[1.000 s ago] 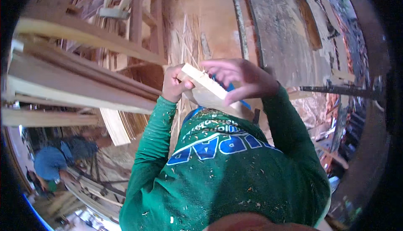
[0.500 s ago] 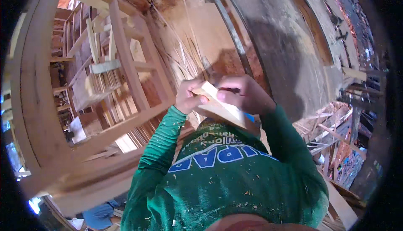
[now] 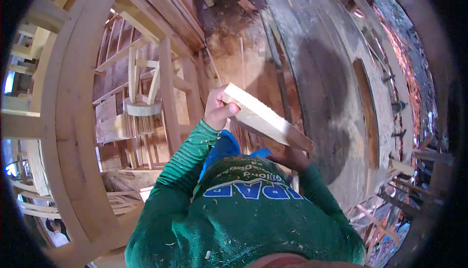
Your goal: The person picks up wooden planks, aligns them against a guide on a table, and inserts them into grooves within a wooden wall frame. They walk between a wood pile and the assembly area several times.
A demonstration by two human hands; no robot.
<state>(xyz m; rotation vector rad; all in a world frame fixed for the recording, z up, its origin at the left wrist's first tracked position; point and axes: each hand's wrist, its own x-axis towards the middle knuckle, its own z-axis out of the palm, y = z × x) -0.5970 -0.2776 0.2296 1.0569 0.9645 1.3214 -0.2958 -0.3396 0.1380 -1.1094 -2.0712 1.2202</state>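
A pale wooden board (image 3: 265, 122), with a rough-sawn bright edge, is tilted across the front of my body. My left hand (image 3: 218, 109) grips its far left end, thumb on the near face and fingers wrapped behind. Down near the waist of my green shirt is my right hand (image 3: 292, 160), in shadow just below the board's lower right end. Its fingers point left and are dark and partly hidden, so what they hold, if anything, is unclear. Blue cloth (image 3: 222, 151) shows below the shirt.
A large worn workbench top (image 3: 326, 97) stretches along the right, with a dark wood strip (image 3: 368, 117) on it. Wooden frames (image 3: 80, 107) stand at the left, with a round-topped stool (image 3: 141, 107) among them. Scraps lie on the dusty floor (image 3: 248, 63).
My right hand has left the board's upper end, where it held a thin dark stick, and dropped toward my waist. My left hand keeps its grip. The view has shifted.
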